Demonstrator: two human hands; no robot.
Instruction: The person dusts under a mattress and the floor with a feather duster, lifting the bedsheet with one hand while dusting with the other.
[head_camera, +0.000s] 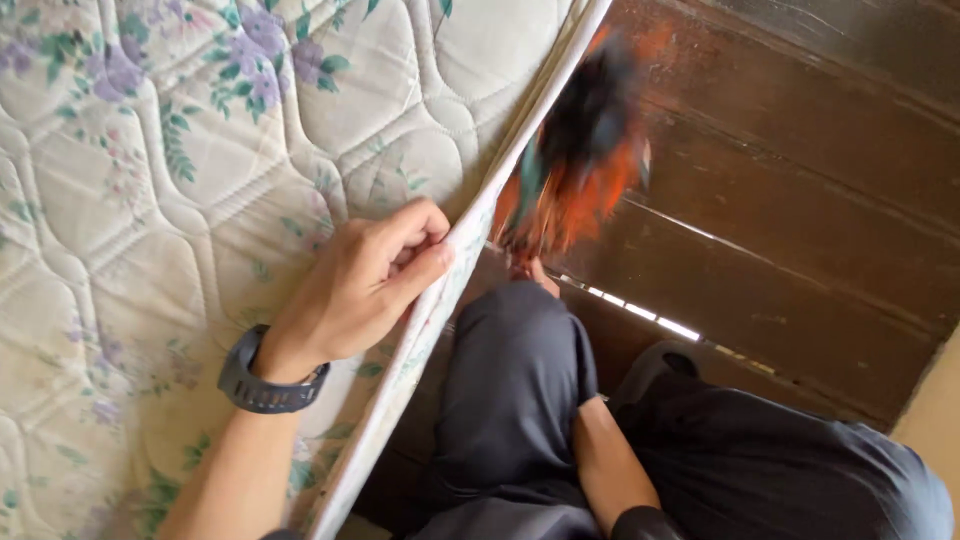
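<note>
While the head camera looked straight down, a quilted mattress (200, 200) with a pale cream cover and a print of purple flowers and green leaves filled the left half of the view. Beside the mattress, on its right, lay a floor of dark brown wooden planks (800, 230), worn and scratched, with a thin bright gap between two boards. Below the mattress edge, the person's legs in dark grey trousers (520, 400) were bent over the planks, one knee raised close to the edge. The piped edge of the mattress (470, 230) ran diagonally from the top centre to the bottom, lifted away from the planks. The left hand (365, 285) lay on that edge, its grip pressed together on it: the thumb sat on the near side and the fingers curled over the quilted top, pinching the piping. A dark grey wristwatch (262, 385) circled the left wrist, resting over the mattress surface. Just right of the mattress edge, an orange and black feathery duster (580, 150) appeared heavily blurred over the planks. The right forearm (610, 470) reached up behind the raised knee toward the duster's lower end; the right hand was hidden by the knee, so its grip could not be told.
</note>
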